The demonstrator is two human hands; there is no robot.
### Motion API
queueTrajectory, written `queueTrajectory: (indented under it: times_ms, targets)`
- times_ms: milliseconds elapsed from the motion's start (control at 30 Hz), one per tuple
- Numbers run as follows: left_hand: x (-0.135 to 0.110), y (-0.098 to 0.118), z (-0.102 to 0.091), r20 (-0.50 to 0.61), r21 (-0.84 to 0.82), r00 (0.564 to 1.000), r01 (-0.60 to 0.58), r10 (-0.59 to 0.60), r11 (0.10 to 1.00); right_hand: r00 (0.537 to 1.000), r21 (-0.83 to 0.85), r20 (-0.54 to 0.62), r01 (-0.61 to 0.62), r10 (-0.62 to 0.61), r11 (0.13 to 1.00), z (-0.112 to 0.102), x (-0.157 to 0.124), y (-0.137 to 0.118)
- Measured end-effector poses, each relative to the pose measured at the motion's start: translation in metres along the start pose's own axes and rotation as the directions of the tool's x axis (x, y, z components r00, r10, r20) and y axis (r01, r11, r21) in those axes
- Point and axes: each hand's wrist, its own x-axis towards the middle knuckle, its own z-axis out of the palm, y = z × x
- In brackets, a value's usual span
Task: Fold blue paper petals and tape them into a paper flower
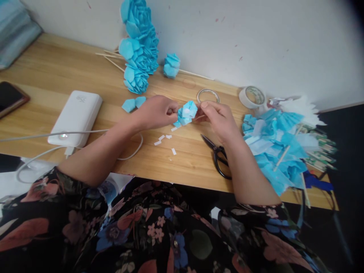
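Observation:
A small, partly formed blue paper flower (187, 112) is held above the table between my two hands. My left hand (157, 112) is curled closed against its left side; the fingertips are mostly hidden. At the flower's right edge, the thumb and fingers of my right hand (217, 117) are pinched together. Two loose blue petals (129, 105) lie by my left wrist. Several white paper or tape bits (174, 151) are scattered below the flower. Black-handled scissors (217, 153) rest beside my right forearm, partly covered by it.
Finished blue paper roses (139, 49) on sticks and a smaller bloom (171, 65) stand by the wall. Tape rolls (252, 97) lie behind my right hand. Blue crepe paper (277, 148) is heaped right. A white power bank (74, 117) with a cable and a phone (11, 99) lie left.

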Motion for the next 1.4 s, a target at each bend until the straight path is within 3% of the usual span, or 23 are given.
queueTrajectory:
  times_ms: [300,533,833,1400]
  targets:
    - [0.000,0.000,0.001,0.030,0.028,1.000,0.006,-0.007,1.000,0.998,0.037,0.060,0.014,-0.016,0.999,0.002,-0.001,0.004]
    - [0.000,0.000,0.000,0.009,0.023,0.999,0.036,-0.036,0.999,0.995,0.071,-0.038,0.097,-0.094,0.993,-0.011,0.001,-0.001]
    - [-0.002,0.000,-0.002,0.017,0.025,1.000,0.022,-0.023,0.999,0.984,-0.177,0.117,0.155,-0.135,0.972,-0.011,-0.006,-0.013]
    - [-0.002,0.001,-0.002,0.049,0.040,0.998,0.024,-0.026,0.999,0.980,-0.283,0.072,0.198,-0.185,0.938,-0.004,-0.006,-0.011]
